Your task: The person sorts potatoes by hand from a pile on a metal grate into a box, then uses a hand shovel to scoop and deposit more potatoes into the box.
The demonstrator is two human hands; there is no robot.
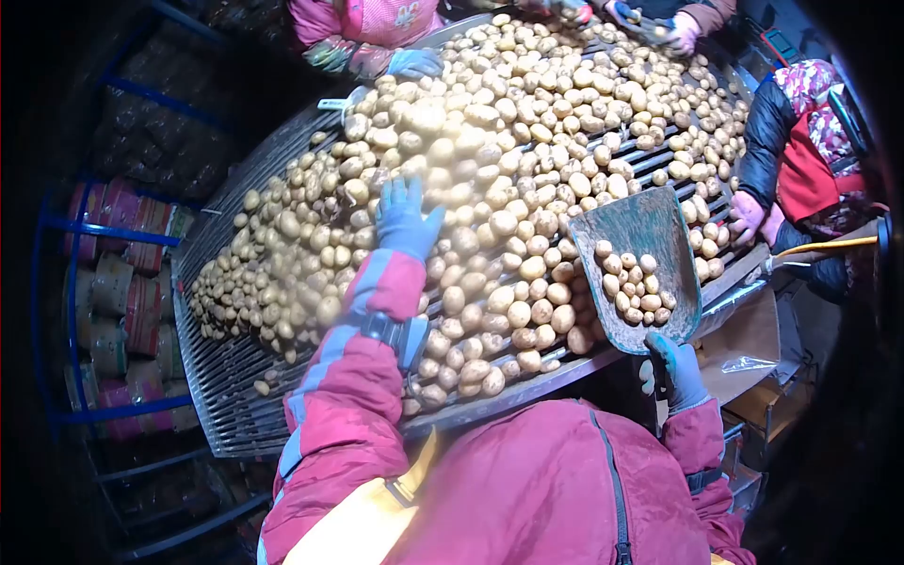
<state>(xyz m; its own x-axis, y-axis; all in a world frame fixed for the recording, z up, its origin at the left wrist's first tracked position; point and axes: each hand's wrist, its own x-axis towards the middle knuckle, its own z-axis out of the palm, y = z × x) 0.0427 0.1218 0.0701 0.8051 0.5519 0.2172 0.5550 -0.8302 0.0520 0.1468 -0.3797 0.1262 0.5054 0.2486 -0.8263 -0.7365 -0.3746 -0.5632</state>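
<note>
My left hand (pixel 405 219), in a blue glove, reaches over the heap of potatoes (pixel 490 179) on the slatted metal sorting table (pixel 221 377), fingers spread and resting on the pile. My right hand (pixel 674 367), in a dark glove, grips the handle of a metal scoop (pixel 650 240). The scoop lies tilted on the table's near right edge and holds several small potatoes (pixel 633 287).
Other people work around the table: a gloved hand (pixel 414 63) at the far left, hands (pixel 659 24) at the far end, and a person in a dark and red jacket (pixel 800 160) at the right. Stacked filled sacks (pixel 122 292) stand behind blue rails on the left.
</note>
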